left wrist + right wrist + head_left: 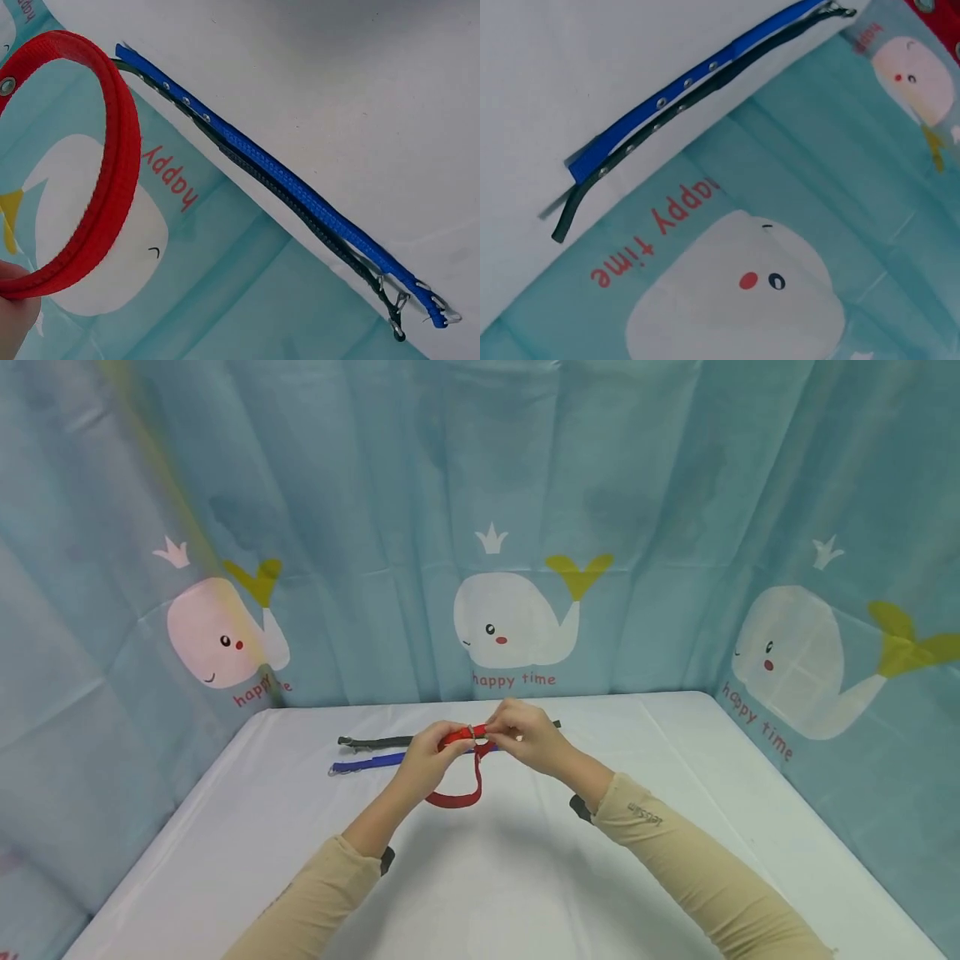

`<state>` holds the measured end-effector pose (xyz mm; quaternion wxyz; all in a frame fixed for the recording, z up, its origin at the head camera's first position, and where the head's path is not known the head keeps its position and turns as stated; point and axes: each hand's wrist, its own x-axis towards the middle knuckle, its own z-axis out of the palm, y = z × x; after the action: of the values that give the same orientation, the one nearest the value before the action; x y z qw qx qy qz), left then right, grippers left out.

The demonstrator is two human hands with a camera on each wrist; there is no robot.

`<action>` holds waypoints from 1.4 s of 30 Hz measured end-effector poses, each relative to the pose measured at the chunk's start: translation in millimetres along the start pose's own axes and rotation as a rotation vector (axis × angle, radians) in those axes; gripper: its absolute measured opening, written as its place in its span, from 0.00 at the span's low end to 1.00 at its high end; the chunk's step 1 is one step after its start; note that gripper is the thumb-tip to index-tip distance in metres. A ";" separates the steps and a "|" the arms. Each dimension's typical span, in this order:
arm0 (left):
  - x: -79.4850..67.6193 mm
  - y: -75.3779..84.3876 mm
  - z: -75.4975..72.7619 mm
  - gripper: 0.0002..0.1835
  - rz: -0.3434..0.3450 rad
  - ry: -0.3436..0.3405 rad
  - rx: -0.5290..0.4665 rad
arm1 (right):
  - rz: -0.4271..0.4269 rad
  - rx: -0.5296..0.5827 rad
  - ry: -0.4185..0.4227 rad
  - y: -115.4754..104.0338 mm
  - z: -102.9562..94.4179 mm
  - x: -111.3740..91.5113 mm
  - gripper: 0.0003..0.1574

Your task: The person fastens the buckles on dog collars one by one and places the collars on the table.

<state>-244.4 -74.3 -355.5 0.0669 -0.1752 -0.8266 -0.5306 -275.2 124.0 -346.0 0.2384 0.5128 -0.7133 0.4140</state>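
A red nylon pet collar, bent into a loop, is held up over the table between both hands. My left hand pinches it beside the metal buckle, thumb along the near side. My right hand pinches the strap just right of the buckle. In the left wrist view the red collar hangs as a wide loop with a metal eyelet, and part of my left hand shows at its lower end. Only a red corner with eyelets appears in the right wrist view, my right hand being out of frame there.
Behind the hands, a blue collar and a dark green collar lie side by side on the white table, buckles to the left. A blue curtain printed with whales encloses the table's back and sides.
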 end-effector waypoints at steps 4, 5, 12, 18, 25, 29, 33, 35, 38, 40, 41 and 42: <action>2.6 1.9 1.3 0.10 0.026 -0.004 0.010 | -0.046 -0.005 0.016 0.4 1.7 2.5 0.11; 3.5 3.3 1.2 0.10 0.031 -0.005 0.009 | -0.039 -0.008 0.034 -0.1 1.9 2.9 0.11; 4.9 6.3 -4.8 0.13 -0.037 0.038 0.006 | 0.145 0.084 0.091 -3.5 2.3 -0.5 0.07; 3.7 5.0 -5.0 0.14 -0.047 0.014 -0.006 | 0.283 0.201 0.079 -4.3 5.0 -4.5 0.06; 2.6 3.4 -2.3 0.12 -0.035 0.029 0.019 | 0.122 0.198 0.007 1.3 9.2 -4.8 0.09; 4.4 5.3 -0.8 0.12 -0.029 0.032 0.057 | 0.173 0.114 0.053 1.5 5.5 -5.0 0.07; 4.4 8.0 -0.9 0.12 -0.041 0.025 0.141 | 0.298 0.009 0.118 -3.2 -4.3 -0.7 0.09; 3.4 7.5 -1.0 0.11 -0.041 0.006 0.179 | 0.310 -0.002 0.075 -7.5 -7.4 4.8 0.11; 1.8 5.6 -0.2 0.11 -0.021 -0.022 0.204 | 0.306 -0.009 -0.049 -11.6 -7.3 11.9 0.15; 0.9 5.8 0.7 0.11 -0.003 -0.030 0.209 | 0.322 -0.018 -0.114 -13.4 -5.5 15.0 0.14; 0.6 6.1 1.3 0.11 0.007 -0.030 0.213 | 0.335 -0.023 -0.135 -13.8 -4.6 15.9 0.13; 0.5 6.5 2.0 0.11 0.015 -0.029 0.217 | 0.352 -0.026 -0.148 -13.9 -3.7 16.5 0.12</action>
<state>-242.4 -69.9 -350.7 0.0776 -0.1807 -0.8787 -0.4351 -268.6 116.4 -326.5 0.1157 0.4062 -0.8127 0.4014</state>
